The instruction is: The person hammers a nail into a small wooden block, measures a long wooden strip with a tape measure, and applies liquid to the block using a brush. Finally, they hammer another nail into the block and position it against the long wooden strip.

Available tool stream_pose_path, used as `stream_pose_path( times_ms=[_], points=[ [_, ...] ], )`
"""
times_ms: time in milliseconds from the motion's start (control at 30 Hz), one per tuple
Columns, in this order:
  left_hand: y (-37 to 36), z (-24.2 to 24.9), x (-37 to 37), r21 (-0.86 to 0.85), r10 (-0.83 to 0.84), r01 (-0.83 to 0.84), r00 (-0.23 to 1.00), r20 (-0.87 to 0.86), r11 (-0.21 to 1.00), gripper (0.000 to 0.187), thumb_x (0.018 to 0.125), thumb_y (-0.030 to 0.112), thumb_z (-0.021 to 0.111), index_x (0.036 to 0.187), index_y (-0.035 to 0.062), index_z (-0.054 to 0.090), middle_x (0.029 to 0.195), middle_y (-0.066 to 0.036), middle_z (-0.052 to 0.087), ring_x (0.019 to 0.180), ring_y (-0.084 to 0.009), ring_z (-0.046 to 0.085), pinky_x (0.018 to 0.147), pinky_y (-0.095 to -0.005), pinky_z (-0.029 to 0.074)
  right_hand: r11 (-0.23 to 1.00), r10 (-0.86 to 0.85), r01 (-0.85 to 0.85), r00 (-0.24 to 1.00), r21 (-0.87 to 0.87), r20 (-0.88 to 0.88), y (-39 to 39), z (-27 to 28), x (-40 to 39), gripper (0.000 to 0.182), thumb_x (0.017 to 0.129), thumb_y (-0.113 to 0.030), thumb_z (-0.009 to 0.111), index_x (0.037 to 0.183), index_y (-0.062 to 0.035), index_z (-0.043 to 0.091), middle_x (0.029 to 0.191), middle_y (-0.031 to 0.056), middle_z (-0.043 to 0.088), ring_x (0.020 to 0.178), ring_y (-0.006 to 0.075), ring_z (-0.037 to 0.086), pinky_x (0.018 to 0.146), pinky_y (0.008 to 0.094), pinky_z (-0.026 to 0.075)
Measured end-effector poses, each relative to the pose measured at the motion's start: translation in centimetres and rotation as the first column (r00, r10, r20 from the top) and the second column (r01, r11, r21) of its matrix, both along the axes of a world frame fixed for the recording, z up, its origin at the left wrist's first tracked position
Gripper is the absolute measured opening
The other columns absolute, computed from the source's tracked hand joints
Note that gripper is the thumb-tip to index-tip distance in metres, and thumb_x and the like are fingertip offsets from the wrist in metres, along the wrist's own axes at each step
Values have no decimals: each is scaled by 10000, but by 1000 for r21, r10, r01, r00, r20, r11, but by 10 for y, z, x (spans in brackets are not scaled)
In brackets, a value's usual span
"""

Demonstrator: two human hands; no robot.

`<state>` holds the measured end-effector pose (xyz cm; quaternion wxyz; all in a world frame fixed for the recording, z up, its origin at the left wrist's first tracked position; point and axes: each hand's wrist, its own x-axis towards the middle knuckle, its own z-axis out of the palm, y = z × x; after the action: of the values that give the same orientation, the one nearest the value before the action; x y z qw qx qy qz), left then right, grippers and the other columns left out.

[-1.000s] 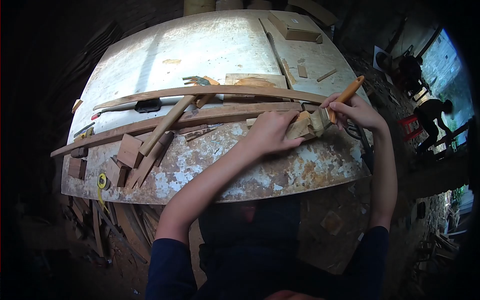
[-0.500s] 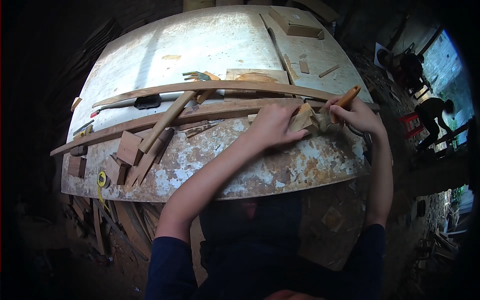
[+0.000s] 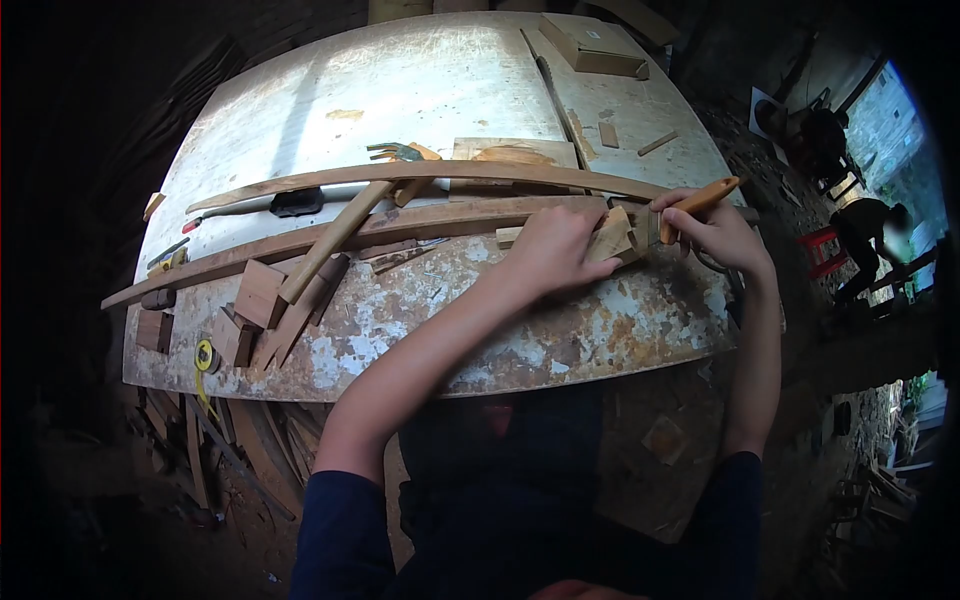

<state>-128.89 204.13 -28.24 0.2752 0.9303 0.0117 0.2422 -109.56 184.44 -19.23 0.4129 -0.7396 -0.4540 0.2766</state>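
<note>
My left hand [image 3: 557, 248] is closed around a pale wooden block [image 3: 613, 236], thumb along its near side. In my right hand [image 3: 722, 232] is a paintbrush with an orange-brown wooden handle [image 3: 704, 195], gripped near its ferrule. The bristles [image 3: 645, 229] are right at the block's right end. Behind both hands run two long curved wooden strips [image 3: 500, 174], lying across the worn, paint-spotted table [image 3: 480, 340]. Part of the block is hidden under my left fingers.
A claw hammer [image 3: 335, 245] lies across the strips at left, beside wooden blocks [image 3: 261, 294] and a yellow tape measure [image 3: 206, 356]. A cardboard box [image 3: 595, 46] sits at the far right corner. Beyond the table at right, a person [image 3: 862, 240] bends near a red stool [image 3: 822, 252].
The brush handle has tipped over to the right and lower, with the bristles still by the block's end. My left hand and the block have turned slightly.
</note>
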Motion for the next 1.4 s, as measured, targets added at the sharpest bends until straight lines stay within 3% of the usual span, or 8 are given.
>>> stream_pose_path(
  times_ms=[200,500,633,767,900,1100,1233,1400],
  points=[
    [-3,1,4,34,25,-24,1000,-19,999,627,814,419,839,1249,1,668,881,-245,750,831,-435,742,782,-510,603,991,-2,13,996,-133,86,0,1,1,275,1069,-254,630,1192,-32,738,847,11,695,667,68,652,581,216,496],
    [-1,2,3,17,48,-47,998,-30,999,644,809,440,848,1250,5,675,900,-244,756,851,-430,746,803,-505,605,988,-36,54,991,146,-125,-3,-8,24,264,1074,-251,635,1195,-33,721,832,16,702,645,78,668,550,218,493],
    [-5,1,7,30,64,-63,997,-42,998,638,805,454,854,1231,12,680,890,-238,754,848,-429,745,791,-507,603,979,16,-12,1000,-204,20,1,-3,17,282,1081,-268,635,1219,-35,712,859,10,690,644,70,644,573,214,496],
    [-17,-1,14,10,93,-93,996,0,996,613,777,465,887,1052,-38,671,831,-232,739,819,-412,749,743,-493,607,978,-188,168,967,125,170,-3,20,2,259,1089,-251,621,1221,-56,729,887,10,700,649,60,621,587,209,481],
    [-31,4,-3,-8,119,-122,982,-148,993,899,789,464,890,1439,-26,510,936,-260,737,909,-456,738,807,-526,592,972,-99,66,985,226,138,-1,32,-43,282,1084,-249,633,1259,-48,724,935,13,718,805,65,651,678,216,525],
    [-26,-22,-18,13,102,-103,993,52,995,1129,761,390,933,1610,-19,312,1061,-293,712,1018,-476,711,902,-523,578,992,109,-53,806,-113,582,6,23,-62,266,1034,-194,662,1225,-14,706,943,115,747,870,179,708,813,339,564],
    [-11,-27,-15,-42,70,-71,997,-17,997,1234,736,354,942,1651,-21,205,1028,-285,714,1043,-460,704,889,-511,581,953,241,-303,758,1,606,14,10,-90,218,1015,-185,645,1147,-27,716,966,162,745,904,315,729,886,411,548],
    [-8,-21,-15,-111,40,-46,998,-55,993,1324,717,319,943,1676,-23,97,941,-276,731,917,-462,724,821,-512,593,944,278,-114,783,-310,557,25,32,-88,225,1029,-203,633,1138,-19,704,904,164,722,867,319,714,851,419,540]
  ],
)
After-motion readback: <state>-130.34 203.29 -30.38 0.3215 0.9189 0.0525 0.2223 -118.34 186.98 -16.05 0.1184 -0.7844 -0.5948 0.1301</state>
